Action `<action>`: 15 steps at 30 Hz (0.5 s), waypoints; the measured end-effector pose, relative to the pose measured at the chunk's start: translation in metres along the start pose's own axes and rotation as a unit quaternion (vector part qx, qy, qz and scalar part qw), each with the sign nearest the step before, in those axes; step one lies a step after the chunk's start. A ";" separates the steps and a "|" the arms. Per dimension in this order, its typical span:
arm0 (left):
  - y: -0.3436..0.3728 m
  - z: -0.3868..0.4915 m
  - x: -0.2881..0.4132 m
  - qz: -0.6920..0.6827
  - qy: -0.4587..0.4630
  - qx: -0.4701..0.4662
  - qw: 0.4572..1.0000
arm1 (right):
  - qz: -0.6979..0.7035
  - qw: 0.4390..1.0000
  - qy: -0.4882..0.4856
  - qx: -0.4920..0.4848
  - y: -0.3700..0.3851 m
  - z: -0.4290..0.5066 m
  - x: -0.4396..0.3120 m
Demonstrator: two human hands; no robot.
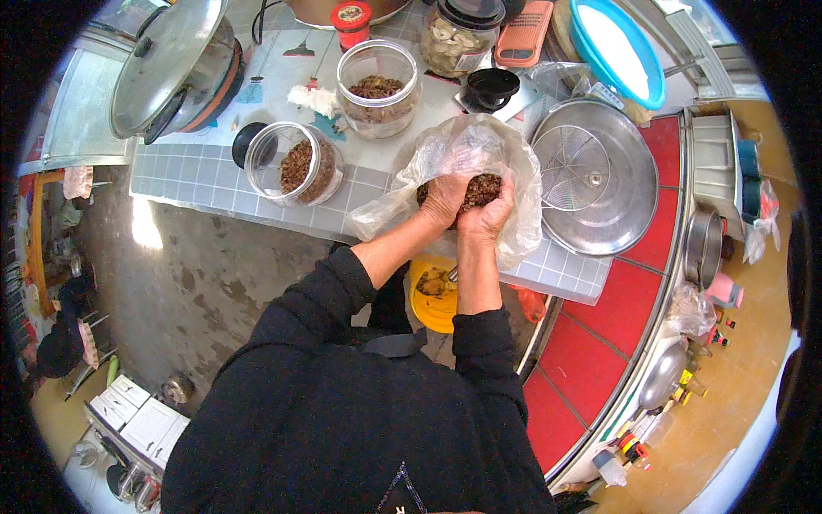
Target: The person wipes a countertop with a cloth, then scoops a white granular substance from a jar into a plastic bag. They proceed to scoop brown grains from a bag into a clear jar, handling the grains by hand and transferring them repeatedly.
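Both hands are inside an open clear plastic bag (514, 154) on the table. My left hand (444, 196) dips into the dark brown dried pieces (483, 191), its fingers partly hidden. Beside it, my right hand (491, 215) is cupped around a heap of the same pieces. To the left stands an open clear plastic jar (327, 173), tilted in view and partly filled with similar brown bits. Behind it is a second open clear jar (379, 119), also partly filled. A black lid (247, 144) lies by the nearer jar.
A metal tray (632, 193) holding a wire strainer (571, 168) lies right of the bag. Farther back are a black lid (491, 87), a lidded glass jar (459, 38), an orange grater (523, 35), a blue basin (655, 70) and a red jar (351, 22). A lidded pan (167, 70) stands at left.
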State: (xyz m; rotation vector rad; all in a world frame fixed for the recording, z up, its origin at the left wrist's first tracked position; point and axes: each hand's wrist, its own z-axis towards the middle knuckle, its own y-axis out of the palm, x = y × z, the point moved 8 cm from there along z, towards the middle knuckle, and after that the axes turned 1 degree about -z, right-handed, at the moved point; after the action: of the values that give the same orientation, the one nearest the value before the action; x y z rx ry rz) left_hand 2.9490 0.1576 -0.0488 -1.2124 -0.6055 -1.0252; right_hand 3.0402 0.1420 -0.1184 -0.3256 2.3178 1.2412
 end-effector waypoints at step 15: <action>0.003 -0.029 -0.014 -0.346 -0.281 -0.013 0.895 | -0.006 0.999 -0.029 -0.012 -0.008 -0.027 -0.005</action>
State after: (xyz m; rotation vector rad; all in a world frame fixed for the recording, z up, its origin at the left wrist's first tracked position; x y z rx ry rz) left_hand 2.9414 0.1341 -0.0699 -1.3535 -1.5655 -1.2604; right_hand 3.0394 0.1154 -0.1088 -0.3080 2.2498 1.2580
